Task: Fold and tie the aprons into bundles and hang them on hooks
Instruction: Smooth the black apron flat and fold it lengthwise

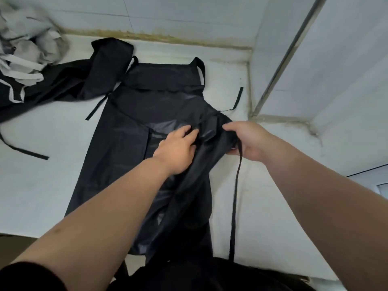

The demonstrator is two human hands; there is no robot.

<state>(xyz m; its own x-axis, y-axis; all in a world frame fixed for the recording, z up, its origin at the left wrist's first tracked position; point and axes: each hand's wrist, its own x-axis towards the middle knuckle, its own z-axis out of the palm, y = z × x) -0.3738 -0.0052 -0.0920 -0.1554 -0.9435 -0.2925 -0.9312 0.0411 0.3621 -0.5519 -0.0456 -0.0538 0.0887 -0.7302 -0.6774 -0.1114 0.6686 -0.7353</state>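
One black apron (126, 148) is laid flat on a white counter (42, 181) and gripped by two bare hands.

Nearest, the apron's hem is draped over the counter's front edge, and one waist tie (235, 196) is hung down from the right hand (249, 141). This hand is closed around the bunched right edge of the apron, which is lifted off the counter. Just beside it, the left hand (176, 148) is set on the middle of the apron, a fold of cloth pinched between its curled fingers and thumb. Farther off, a second tie (238, 97) is seen at the right side and a third (94, 110) at the left, with one neck loop (199, 66) at the bib. At the far left a heap of aprons (31, 59), black and grey, is piled; their number cannot be told. One metal pole (289, 53) is slanted against the tiled wall at the far right.
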